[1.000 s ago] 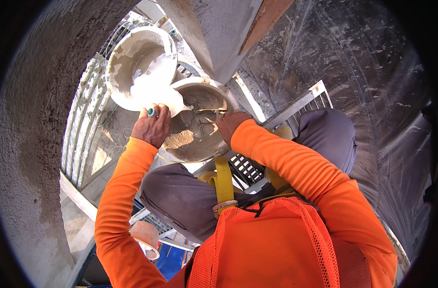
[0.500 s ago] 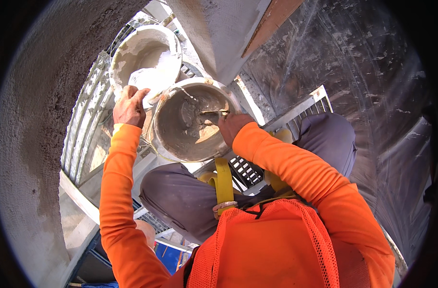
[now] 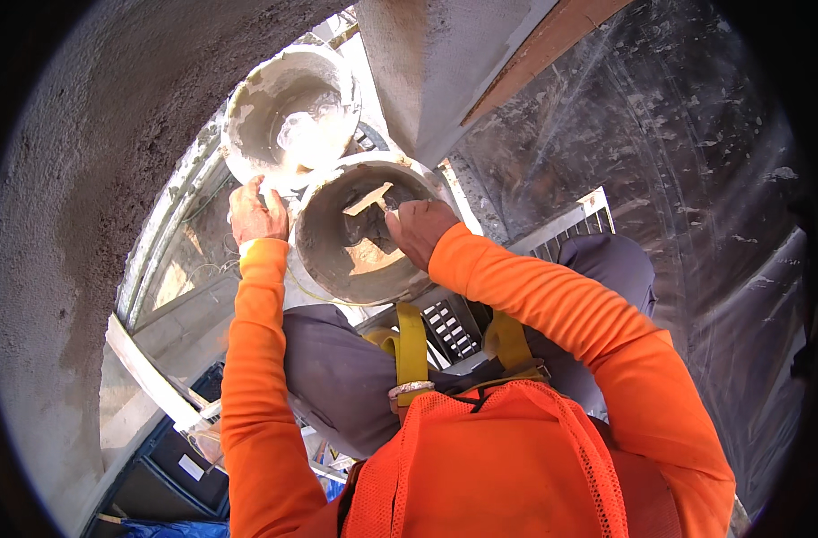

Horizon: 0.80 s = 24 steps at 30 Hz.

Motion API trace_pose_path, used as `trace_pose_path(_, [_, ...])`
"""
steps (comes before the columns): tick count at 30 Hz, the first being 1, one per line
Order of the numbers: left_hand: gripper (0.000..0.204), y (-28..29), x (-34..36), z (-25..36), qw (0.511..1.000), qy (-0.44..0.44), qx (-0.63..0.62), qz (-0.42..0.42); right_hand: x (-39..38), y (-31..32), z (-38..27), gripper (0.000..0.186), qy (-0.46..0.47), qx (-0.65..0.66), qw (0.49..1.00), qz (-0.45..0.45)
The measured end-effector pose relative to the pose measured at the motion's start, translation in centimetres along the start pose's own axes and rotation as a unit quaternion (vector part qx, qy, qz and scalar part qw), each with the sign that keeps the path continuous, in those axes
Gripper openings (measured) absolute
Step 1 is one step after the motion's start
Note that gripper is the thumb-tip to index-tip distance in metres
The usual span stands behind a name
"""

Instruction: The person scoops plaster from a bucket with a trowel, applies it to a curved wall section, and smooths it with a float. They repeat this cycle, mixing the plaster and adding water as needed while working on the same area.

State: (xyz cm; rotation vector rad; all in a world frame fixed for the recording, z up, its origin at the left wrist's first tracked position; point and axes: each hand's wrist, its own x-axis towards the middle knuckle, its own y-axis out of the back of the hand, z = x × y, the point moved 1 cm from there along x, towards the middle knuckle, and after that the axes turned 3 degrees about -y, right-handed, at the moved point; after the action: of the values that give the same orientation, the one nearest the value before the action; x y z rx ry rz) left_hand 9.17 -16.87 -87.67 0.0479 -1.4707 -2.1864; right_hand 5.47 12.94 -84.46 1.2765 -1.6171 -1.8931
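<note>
My right hand (image 3: 419,231) is closed around the handle of a flat-bladed scraper (image 3: 369,199). Its broad, mortar-coloured blade hovers within the mouth of the near bucket (image 3: 317,255). Grey, wet-looking mortar (image 3: 373,256) coats this bucket's inside, with a sunlit patch at the bottom. Beside the two buckets' rims, my left hand (image 3: 258,215) has bent fingers and seems to grip something small that I cannot make out. Farther off stands a second pale, caked bucket (image 3: 247,117); a bright whitish mass (image 3: 303,136) inside it is washed out by sunlight.
A rough plastered wall (image 3: 59,224) curves along the left. On the right is a dark, scuffed sheet surface (image 3: 642,134). A slatted metal platform (image 3: 454,330) lies beneath my bent legs, and yellow straps (image 3: 412,345) hang in front of me. Lower levels show through gaps at lower left.
The scraper has risen from the near bucket's bottom, and its blade now shows broadside. My left hand sits a little lower against the far bucket. The whole view has shifted slightly.
</note>
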Motion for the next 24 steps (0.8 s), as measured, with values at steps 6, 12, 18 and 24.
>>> trace_pose_path(6, [0.044,-1.8,-8.4,-1.5,0.879,0.327,-0.196,-0.285,4.3,0.2,0.9,0.018,0.047,-0.089,0.978,-0.18])
trace_pose_path(12, [0.031,-1.9,-8.5,1.0,0.807,0.335,-0.427,-0.232,-2.8,-1.6,0.7,0.031,-0.142,0.139,0.961,-0.191])
trace_pose_path(18, [0.029,-1.6,-8.0,3.4,0.925,0.095,-0.305,-0.206,-5.5,-0.5,0.1,0.038,-0.116,0.373,0.909,-0.145])
trace_pose_path(24, [0.032,-1.5,-9.0,3.3,0.846,0.238,-0.394,-0.268,-5.2,0.2,0.7,0.044,-0.16,0.522,0.837,-0.028])
